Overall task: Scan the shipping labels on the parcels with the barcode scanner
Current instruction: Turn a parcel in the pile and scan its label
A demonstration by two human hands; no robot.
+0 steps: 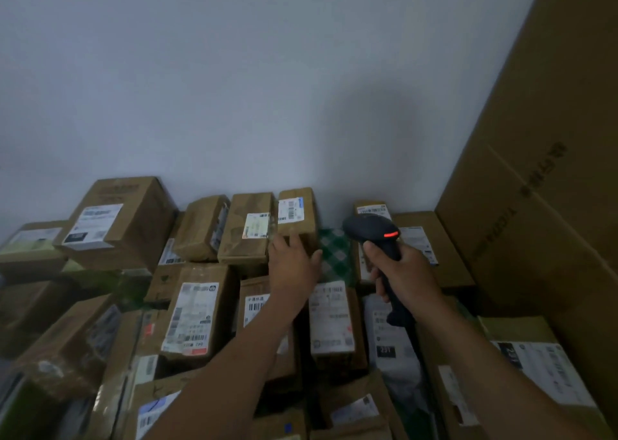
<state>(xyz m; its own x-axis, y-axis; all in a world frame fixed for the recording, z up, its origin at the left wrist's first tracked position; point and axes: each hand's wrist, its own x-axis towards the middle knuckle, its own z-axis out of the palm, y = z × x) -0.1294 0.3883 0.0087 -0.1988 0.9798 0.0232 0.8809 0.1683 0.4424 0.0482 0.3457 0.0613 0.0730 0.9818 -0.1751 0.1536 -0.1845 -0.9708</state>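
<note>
Head view. The right hand grips the handle of a black pistol-shaped barcode scanner, its red indicator lit. The left hand, fingers straight, touches a small brown cardboard parcel bearing a white shipping label, just beside a green-and-white checked parcel. Labelled brown boxes are stacked against a pale wall.

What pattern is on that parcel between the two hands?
A green-and-white check pattern covers the parcel, seen in the head view.
</note>
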